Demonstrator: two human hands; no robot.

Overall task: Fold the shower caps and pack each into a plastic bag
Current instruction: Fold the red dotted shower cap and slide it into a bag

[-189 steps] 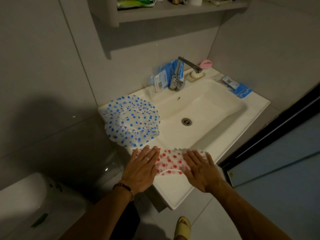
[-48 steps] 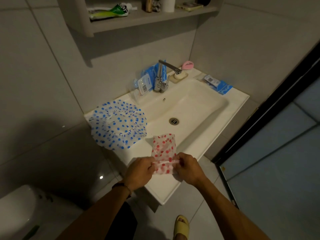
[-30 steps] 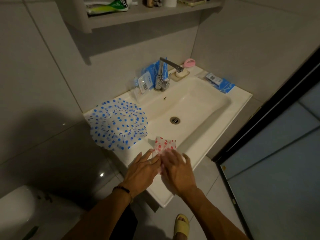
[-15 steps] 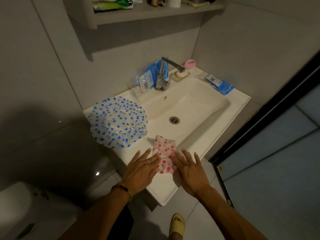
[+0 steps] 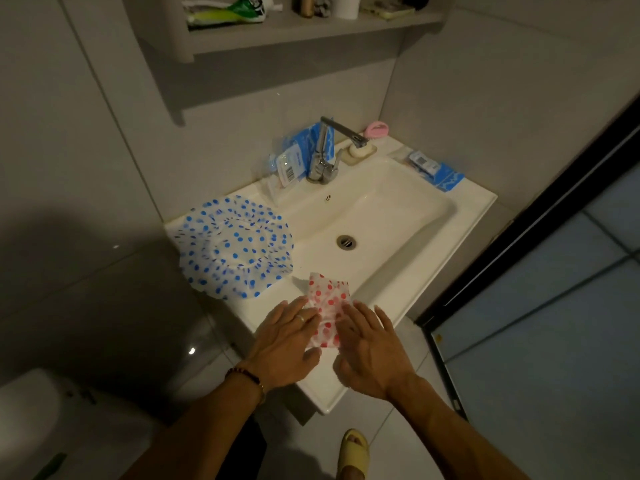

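Observation:
A red-dotted shower cap (image 5: 327, 304), folded into a narrow strip, lies on the front rim of the white sink (image 5: 388, 237). My left hand (image 5: 285, 342) lies flat on its left edge, fingers spread. My right hand (image 5: 372, 351) presses flat on its right edge. A blue-dotted shower cap (image 5: 233, 245) lies unfolded on the sink's left corner. Clear plastic bags with blue print (image 5: 299, 157) lean behind the tap; another bag (image 5: 434, 169) lies at the back right.
A metal tap (image 5: 327, 154) stands at the back of the basin, with a soap dish (image 5: 358, 152) beside it. A shelf (image 5: 304, 22) with toiletries hangs above. A toilet (image 5: 38, 420) sits at the lower left, a dark door frame (image 5: 519, 230) at the right.
The red-dotted cap went from a wide strip to a narrow fold. My hands lifted it, laid it down, and now press flat on both of its sides.

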